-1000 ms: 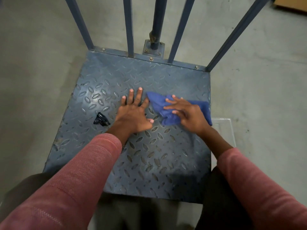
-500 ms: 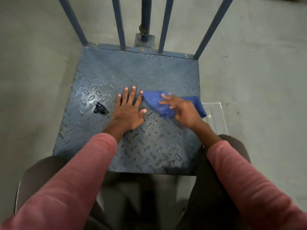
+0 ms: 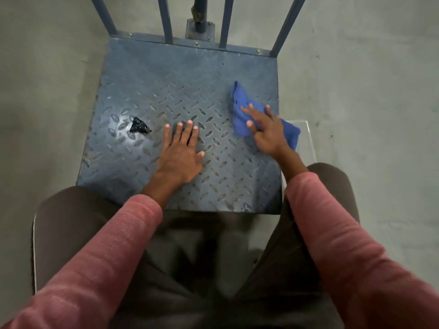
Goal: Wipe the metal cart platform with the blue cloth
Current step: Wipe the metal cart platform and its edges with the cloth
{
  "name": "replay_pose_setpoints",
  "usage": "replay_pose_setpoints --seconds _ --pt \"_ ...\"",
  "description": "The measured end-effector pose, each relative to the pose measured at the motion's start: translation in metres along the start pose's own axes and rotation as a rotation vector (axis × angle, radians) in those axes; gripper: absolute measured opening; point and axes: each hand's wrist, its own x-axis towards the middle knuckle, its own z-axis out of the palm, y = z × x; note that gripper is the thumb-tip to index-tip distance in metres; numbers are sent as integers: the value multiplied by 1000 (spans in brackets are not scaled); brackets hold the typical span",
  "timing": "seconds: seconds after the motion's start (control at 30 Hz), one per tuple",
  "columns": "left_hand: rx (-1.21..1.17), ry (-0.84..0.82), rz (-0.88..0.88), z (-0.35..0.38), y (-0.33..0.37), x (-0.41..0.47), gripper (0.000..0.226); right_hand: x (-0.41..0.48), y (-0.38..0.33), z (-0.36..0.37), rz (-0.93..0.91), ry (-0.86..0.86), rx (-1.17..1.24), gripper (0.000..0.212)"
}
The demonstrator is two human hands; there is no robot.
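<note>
The blue-grey metal cart platform (image 3: 166,79) with a raised diamond tread lies on the floor in front of my knees. A crumpled blue cloth (image 3: 240,108) sits near its right edge, partly hanging over it. My right hand (image 3: 266,131) presses on the cloth with straight, spread fingers. My left hand (image 3: 180,153) lies flat on the bare plate at the middle, fingers straight, holding nothing.
A small black scrap (image 3: 139,125) lies on the platform's left part. Blue upright bars (image 3: 166,20) and a centre post (image 3: 199,15) rise from the far edge. A clear plastic box (image 3: 306,138) stands just off the right edge. Grey concrete floor (image 3: 368,91) surrounds the cart.
My right hand has slid the cloth from the middle of the platform to its right edge. The view has pulled back, showing my knees. My left hand stays flat in place.
</note>
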Motion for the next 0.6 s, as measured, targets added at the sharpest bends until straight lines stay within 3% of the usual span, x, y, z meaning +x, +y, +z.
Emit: replay_pose_setpoints --seconds 0.1,0.2,0.3,0.43,0.5,0.6 --pt "-44 26 -12 3 4 -6 73 -33 -21 28 67 -30 -142 47" --pt "-92 59 6 5 6 -11 74 -81 -36 38 -35 -90 -135 70" --pt "-158 119 64 12 -4 -16 72 -88 -31 9 -117 -92 4 60" --pt "-178 152 98 18 -11 -17 72 -68 -41 -3 133 22 -132 67" --pt "-179 157 94 16 -9 -16 71 -85 -68 25 306 -101 -349 71" --pt "-206 181 107 14 -13 -16 68 -142 -117 56 332 -267 -446 70"
